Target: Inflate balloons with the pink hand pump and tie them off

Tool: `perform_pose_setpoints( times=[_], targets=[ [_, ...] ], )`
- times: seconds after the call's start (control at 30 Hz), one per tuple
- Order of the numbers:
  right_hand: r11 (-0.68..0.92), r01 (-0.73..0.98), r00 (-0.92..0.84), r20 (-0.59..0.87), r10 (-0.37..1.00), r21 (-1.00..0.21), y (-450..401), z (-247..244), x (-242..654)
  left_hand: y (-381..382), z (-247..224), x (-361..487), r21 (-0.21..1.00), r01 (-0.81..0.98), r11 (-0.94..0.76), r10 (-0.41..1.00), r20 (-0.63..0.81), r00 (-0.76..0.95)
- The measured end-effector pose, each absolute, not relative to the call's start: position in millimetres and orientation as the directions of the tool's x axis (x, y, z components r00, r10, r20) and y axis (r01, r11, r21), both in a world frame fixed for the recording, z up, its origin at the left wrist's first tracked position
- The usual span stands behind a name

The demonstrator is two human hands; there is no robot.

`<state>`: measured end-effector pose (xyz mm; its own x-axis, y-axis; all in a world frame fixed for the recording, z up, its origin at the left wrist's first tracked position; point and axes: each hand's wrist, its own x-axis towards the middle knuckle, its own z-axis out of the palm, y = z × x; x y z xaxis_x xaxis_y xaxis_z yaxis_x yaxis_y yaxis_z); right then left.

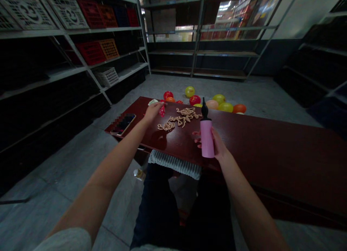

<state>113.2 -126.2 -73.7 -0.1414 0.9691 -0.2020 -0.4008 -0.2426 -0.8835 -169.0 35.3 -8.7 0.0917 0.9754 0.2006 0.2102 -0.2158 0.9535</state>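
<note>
My right hand point(216, 142) is wrapped round a pink hand pump point(207, 139) with a black nozzle pointing up, held over the front part of the dark red table point(252, 139). My left hand point(153, 110) reaches to the far left part of the table, its fingers closed on a small red balloon point(162, 110) that looks uninflated. Just behind the left hand lies a pale green item point(153, 102). Between my hands, a tangle of beige twisted pieces point(184, 116) is spread on the tabletop.
A phone point(124, 124) lies at the table's left edge. Several inflated balloons point(225, 107) rest on the floor beyond the table. A small bottle point(139, 174) stands on the floor near my legs. Shelves with crates point(90, 52) line the left side.
</note>
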Motion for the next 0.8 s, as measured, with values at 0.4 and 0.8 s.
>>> perform_pose_setpoints(
  times=[0.4,0.8],
  targets=[
    [-0.217,-0.469,-0.045,-0.222,0.974,-0.856,-123.4,-78.6,114.9,-31.6,-55.3,-22.3,0.868,-0.439,0.233,0.932,-0.071,0.356],
    [-0.23,-0.502,-0.076,-0.222,0.972,-0.834,-120.5,-78.6,117.3,-23.2,-66.1,-37.2,0.988,-0.142,-0.063,0.933,0.109,0.342]
  ],
)
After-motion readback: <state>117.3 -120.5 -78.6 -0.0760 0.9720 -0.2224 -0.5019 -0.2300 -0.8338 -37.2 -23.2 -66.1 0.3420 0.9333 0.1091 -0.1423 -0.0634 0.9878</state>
